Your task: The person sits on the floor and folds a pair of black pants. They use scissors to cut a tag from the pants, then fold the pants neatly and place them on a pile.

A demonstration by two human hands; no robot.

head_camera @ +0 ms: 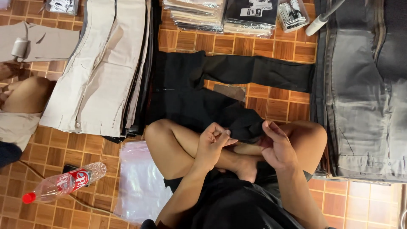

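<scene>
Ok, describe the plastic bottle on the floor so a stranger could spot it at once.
Start at the wooden parquet floor, on the side of the seated person's left hand. Beyond the clear plastic bag by their knee lies the plastic bottle, on its side. It is the only bottle there: clear, with a red cap and a red label.

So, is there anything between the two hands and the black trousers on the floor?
Nothing visible. The left hand and the right hand are both at the near end of the black trousers, and seem to pinch the cloth above the crossed legs.
</scene>
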